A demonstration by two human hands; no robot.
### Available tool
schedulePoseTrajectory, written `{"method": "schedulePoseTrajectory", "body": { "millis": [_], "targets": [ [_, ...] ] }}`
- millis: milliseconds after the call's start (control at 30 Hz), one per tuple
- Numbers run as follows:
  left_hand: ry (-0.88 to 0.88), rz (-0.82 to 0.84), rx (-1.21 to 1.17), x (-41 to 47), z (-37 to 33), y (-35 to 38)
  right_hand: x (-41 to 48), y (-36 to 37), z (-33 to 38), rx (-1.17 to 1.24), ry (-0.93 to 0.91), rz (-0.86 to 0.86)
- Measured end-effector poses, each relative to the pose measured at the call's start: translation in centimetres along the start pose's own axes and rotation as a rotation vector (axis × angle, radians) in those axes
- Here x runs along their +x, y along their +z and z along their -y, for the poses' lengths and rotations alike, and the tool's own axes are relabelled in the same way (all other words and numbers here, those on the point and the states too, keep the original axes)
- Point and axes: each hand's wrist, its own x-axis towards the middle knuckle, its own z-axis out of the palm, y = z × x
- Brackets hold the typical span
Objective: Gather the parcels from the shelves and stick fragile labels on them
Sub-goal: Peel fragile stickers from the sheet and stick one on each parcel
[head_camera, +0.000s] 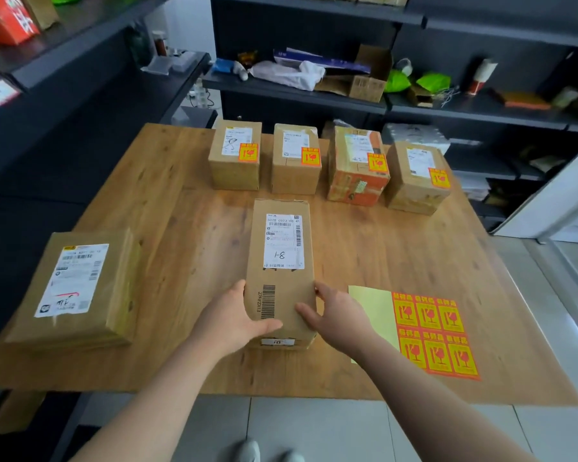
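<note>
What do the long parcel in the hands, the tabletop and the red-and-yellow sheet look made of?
The long parcel looks like matte brown cardboard, with creased edges and a paper label. The tabletop seems wood or wood-look laminate: grain and knots show. The sticker sheet appears printed paper on pale yellow backing, slightly glossy.

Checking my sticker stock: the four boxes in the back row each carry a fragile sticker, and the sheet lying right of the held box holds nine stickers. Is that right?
Not quite. The sticker sheet right of the long box has six stickers, two rows of three, not nine; the head view shows it. The four back-row boxes are indeed stickered.
</note>
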Motion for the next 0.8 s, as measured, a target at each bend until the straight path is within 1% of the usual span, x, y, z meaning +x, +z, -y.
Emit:
{"method": "schedulePoseTrajectory", "body": {
  "millis": [100, 167, 233, 333, 467, 600, 800],
  "targets": [
    [0.065, -0.084, 0.118, 0.5, -0.4, -0.5, -0.1, -0.6, -0.8, -0.05, 0.038, -0.027],
    [0.153, -0.181, 0.217, 1.2, -1.7, -0.8, -0.3, -1.4, -2.0, -0.066, 0.071, -0.068],
    [0.253, -0.238, 0.239, 1.6, -3.9, -0.5, -0.7, -2.3, -3.8, -0.074, 0.096, -0.101],
    [0.388, -0.225, 0.202, 1.9, -7.9, 1.1, -1.6, -3.8, -7.1, -0.105, 0.126, -0.135],
    [0.487, -0.121, 0.212, 2.8, -12.7, 5.0, -2.0, -5.3, -11.9, -0.139, 0.16, -0.141],
    [0.451, -0.01, 0.275, 4.3, -15.8, 9.7, -1.3, -6.4, -16.5, -0.197, 0.166, -0.047],
    [0.258, 0.09, 0.351, 7.2, -17.7, 16.4, 1.1, -6.7, -21.3, -0.267, 0.103, 0.096]
  ]
}}
